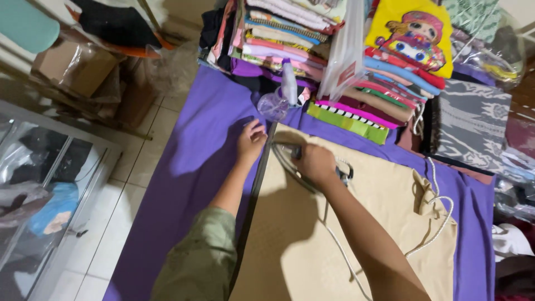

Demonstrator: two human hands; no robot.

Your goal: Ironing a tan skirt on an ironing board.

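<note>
A beige garment [356, 223] with a white drawstring [440, 206] lies flat on a purple cloth [189, 167]. My right hand [315, 163] grips the handle of a clothes iron [290, 151] resting on the beige fabric near its top left corner. The iron's white cord [340, 251] trails back along my right forearm. My left hand [251, 140] presses flat on the purple cloth right at the garment's dark left edge, fingers spread.
A clear spray bottle [281, 95] stands just beyond the hands. Behind it are stacks of folded colourful clothes [278, 39] and a yellow cartoon-print item [412, 33]. A glass cabinet [50, 184] and tiled floor [139, 161] lie left.
</note>
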